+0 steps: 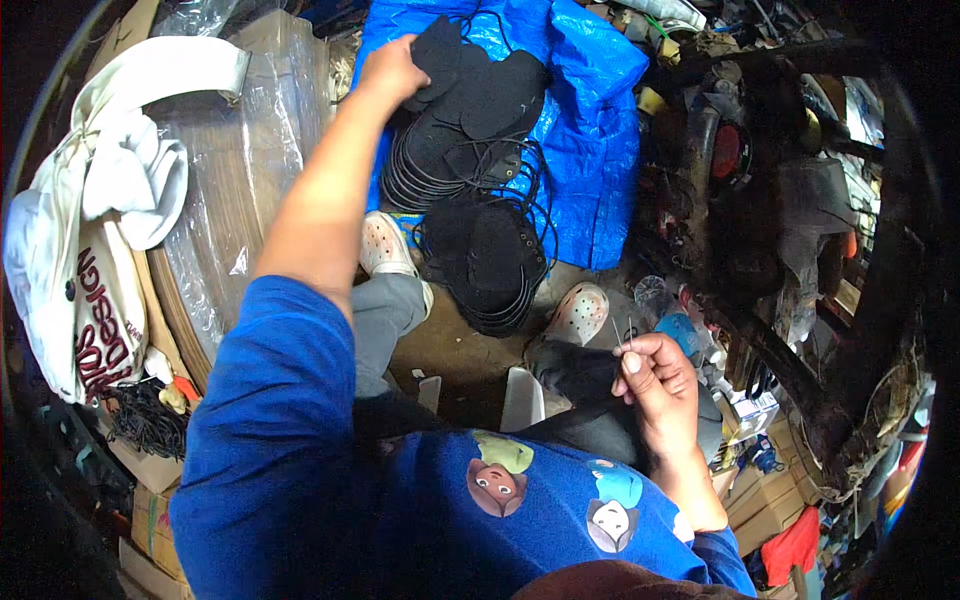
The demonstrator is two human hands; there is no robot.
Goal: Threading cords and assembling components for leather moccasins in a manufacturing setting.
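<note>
My left hand (392, 72) is stretched out to the far end of a blue tarp, its fingers closed on the edge of a flat black sole-shaped piece (436, 52). Under and beside it lie more black sole-shaped pieces (508, 95) in an overlapping pile, with thin black cords along their edges. Nearer me, a second stack of black pieces (488, 250) rests partly past the tarp's edge, cords looped around it. Above my right thigh, my right hand (660, 385) pinches a thin metal needle (629, 332) pointing upward, away from the black pieces.
The blue tarp (590, 170) spreads between and beyond my feet, which wear pale clogs (580, 313). Plastic-wrapped cardboard (235, 150) and a white cloth bag (100, 290) stand at left. Dark machine-like parts and clutter (740, 200) crowd the right. Cardboard boxes (775, 490) sit lower right.
</note>
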